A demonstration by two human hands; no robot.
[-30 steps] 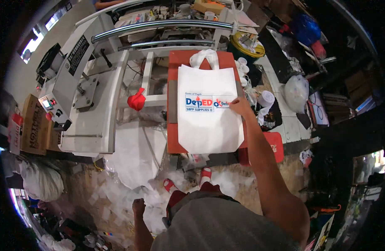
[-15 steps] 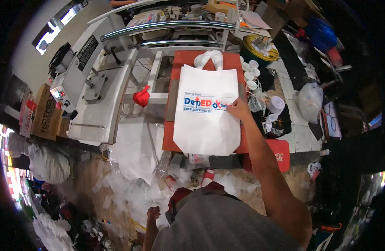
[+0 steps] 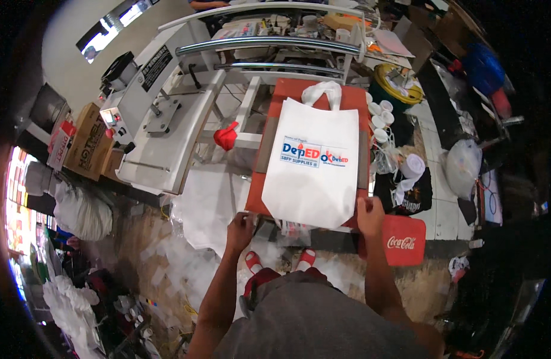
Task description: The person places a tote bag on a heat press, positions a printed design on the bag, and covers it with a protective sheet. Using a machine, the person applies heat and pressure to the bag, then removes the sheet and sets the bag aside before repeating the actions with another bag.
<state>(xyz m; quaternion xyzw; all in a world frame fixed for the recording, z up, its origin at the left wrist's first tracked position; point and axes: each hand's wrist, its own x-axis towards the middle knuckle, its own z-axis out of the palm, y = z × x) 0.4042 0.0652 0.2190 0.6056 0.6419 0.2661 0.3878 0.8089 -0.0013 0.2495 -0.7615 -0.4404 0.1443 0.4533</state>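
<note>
A white cloth tote bag (image 3: 314, 191) lies flat on a red padded board (image 3: 255, 194), its looped handles (image 3: 322, 93) toward the far end. Blue and red print (image 3: 314, 155) runs across the bag's middle. At the board's near left corner, my left hand (image 3: 240, 232) has its fingers curled against the edge. My right hand (image 3: 371, 216) is closed at the near right corner, beside the bag's lower corner. Some fingertips of both hands are hidden.
A white heat press machine (image 3: 146, 134) stands to the left, with a red cloth (image 3: 226, 137) on its frame. White sheets (image 3: 206, 203) hang below. Right of the board are white rolls (image 3: 412, 167), a yellow-rimmed bin (image 3: 401, 84) and a red plastic stool (image 3: 398, 239).
My right hand has left the bag's print and come back to the board's near right corner. My left hand has risen from low down to the near left corner.
</note>
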